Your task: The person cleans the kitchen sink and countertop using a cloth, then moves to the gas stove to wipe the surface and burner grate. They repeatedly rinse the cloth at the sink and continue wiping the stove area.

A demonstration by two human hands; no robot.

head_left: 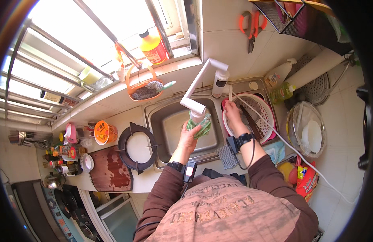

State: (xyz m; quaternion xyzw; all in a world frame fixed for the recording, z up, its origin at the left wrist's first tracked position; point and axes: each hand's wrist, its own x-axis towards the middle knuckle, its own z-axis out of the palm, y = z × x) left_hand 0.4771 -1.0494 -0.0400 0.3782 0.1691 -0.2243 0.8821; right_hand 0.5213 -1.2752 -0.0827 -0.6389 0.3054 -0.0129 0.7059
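Observation:
My left hand (188, 137) grips a green patterned cloth (205, 124) right beneath the spout of a white jointed faucet (194, 80). The cloth hangs over the stainless-steel sink basin (171, 113). Beside the faucet base, the fingers of my right hand (234, 114) are at the white lever handle (230, 93), apparently on it; the fingertips are partly hidden. Under that hand stands a white and pink plastic colander (269, 116) holding brown chopsticks (251, 122). Whether water runs from the spout cannot be made out.
A black pan-support ring (123, 151) and a wet brown cutting board (110, 172) lie left of the sink. An orange basket (145, 92) with scourers hangs on the wall. A white cable (283, 136) crosses the colander. A grey cloth (227, 157) lies at the front edge.

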